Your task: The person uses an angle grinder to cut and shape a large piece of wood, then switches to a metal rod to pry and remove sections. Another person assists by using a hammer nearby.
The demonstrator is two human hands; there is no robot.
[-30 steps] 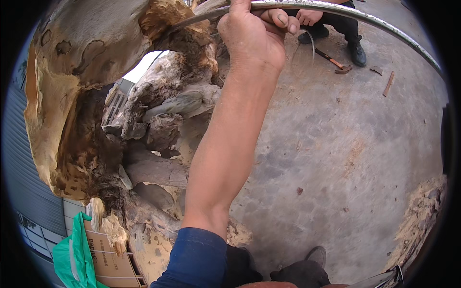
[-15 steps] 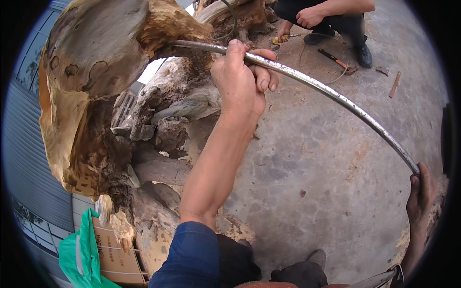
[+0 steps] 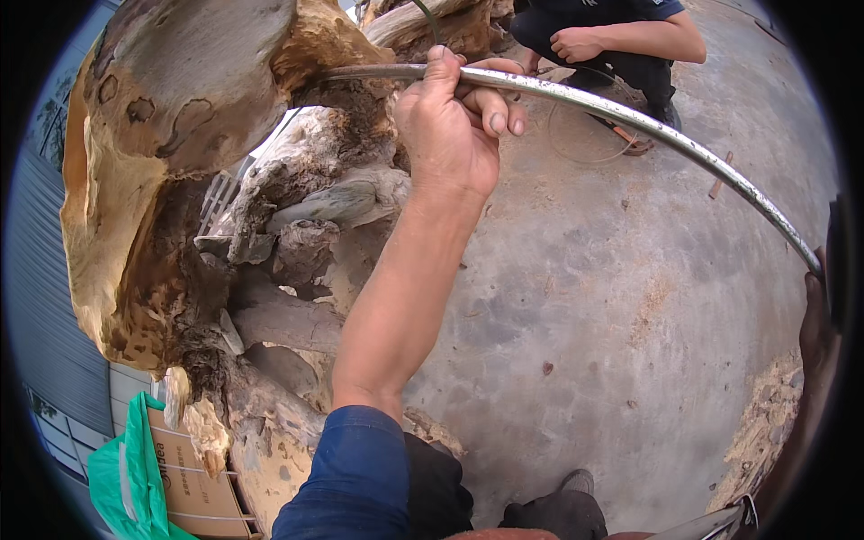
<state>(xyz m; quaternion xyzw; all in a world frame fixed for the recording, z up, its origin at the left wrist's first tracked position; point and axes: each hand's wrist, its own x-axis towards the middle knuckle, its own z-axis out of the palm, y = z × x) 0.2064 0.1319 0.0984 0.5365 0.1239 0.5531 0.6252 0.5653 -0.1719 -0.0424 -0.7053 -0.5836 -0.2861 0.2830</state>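
My left hand (image 3: 454, 126) is closed round a long, scuffed silver metal bar (image 3: 621, 110), thumb on top and fingers curled beneath. At the right rim my right hand (image 3: 814, 292), dark and partly lost in shadow, grips the bar's near end. The bar looks curved in this wide view. Its far end goes in beside a big gnarled root-wood piece (image 3: 193, 67) at the left, and the tip is hidden there.
More rough roots and trunks (image 3: 297, 315) lie below and behind. A person (image 3: 621, 40) crouches at the far side near an orange-and-black tool (image 3: 625, 137) and a thin looped wire. A cardboard box (image 3: 202, 486) under green plastic (image 3: 130, 472) stands lower left on the concrete floor.
The bar's near end and my right hand have swung up and to the right. My left hand keeps its hold almost in place. The crouching person's far hand has drawn back.
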